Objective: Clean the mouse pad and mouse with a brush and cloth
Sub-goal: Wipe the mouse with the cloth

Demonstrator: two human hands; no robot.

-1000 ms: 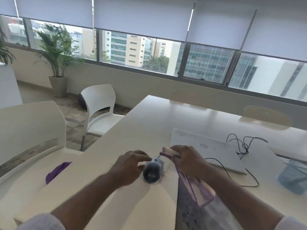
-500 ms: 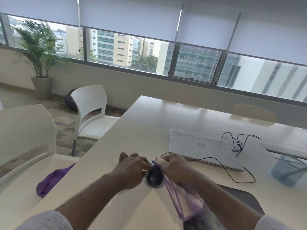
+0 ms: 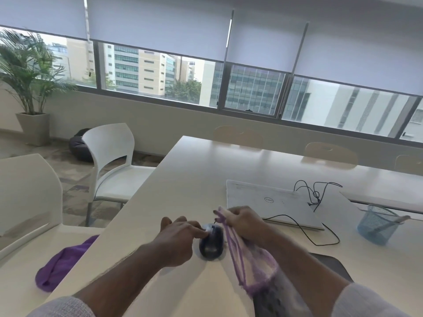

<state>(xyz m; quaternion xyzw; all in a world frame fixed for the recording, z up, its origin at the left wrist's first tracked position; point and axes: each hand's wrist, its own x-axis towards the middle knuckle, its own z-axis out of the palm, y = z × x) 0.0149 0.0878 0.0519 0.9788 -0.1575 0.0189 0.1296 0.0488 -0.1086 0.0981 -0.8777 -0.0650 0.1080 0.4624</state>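
We pin the mouse (image 3: 211, 242) to the table (image 3: 194, 170) with our left hand's (image 3: 176, 239) extended fingertips, probably so it cannot slide, while our right hand (image 3: 242, 221) keeps fingers clenched around the bunched cloth (image 3: 249, 264) beside it, seemingly ready to wipe.

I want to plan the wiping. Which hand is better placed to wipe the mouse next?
Right hand: it already grips the cloth beside the mouse. The left hand touches the mouse and can steady it.
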